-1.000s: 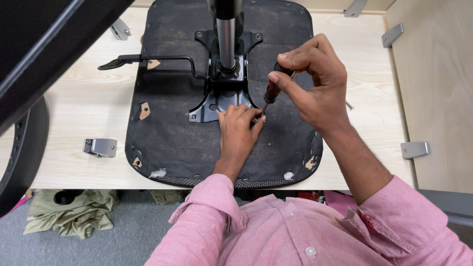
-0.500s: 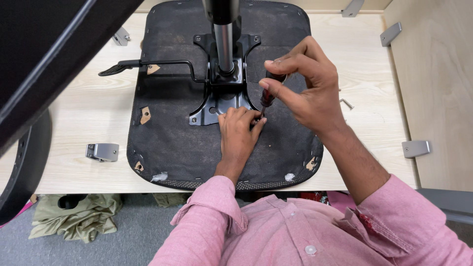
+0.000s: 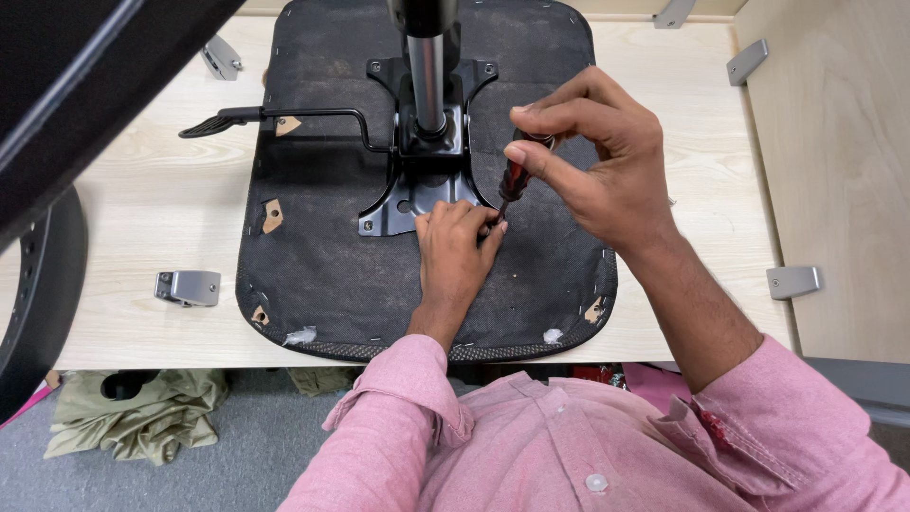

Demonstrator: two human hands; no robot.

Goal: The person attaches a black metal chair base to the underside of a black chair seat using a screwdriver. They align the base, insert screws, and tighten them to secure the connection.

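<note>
On a pale wooden tabletop, seen from above, an upturned office chair seat lies with its black fabric underside facing up. A black metal mounting plate sits at the seat's centre, with a chrome gas cylinder rising from it toward 12 o'clock and a thin black lever reaching out toward 9 o'clock.

The right hand pinches the dark red handle of a screwdriver between thumb and fingers, closed around its top. Its long axis runs nearly upright, leaning a little: the handle end tips toward 1 o'clock and the tip points down toward 7 o'clock, meeting the plate's lower right corner. The left hand rests curled on the seat just below the plate, fingertips bunched beside the screwdriver tip; whether they pinch a screw cannot be told.

Judging by this, fastening of the plate looks part done: bolt heads show at the plate's upper corners, the lower right corner is being worked, and the lower left corner shows what seems an open hole.

Grey metal brackets lie on the table at 9 o'clock and near the edges at 3 o'clock. An olive cloth lies on the floor at 8 o'clock.
</note>
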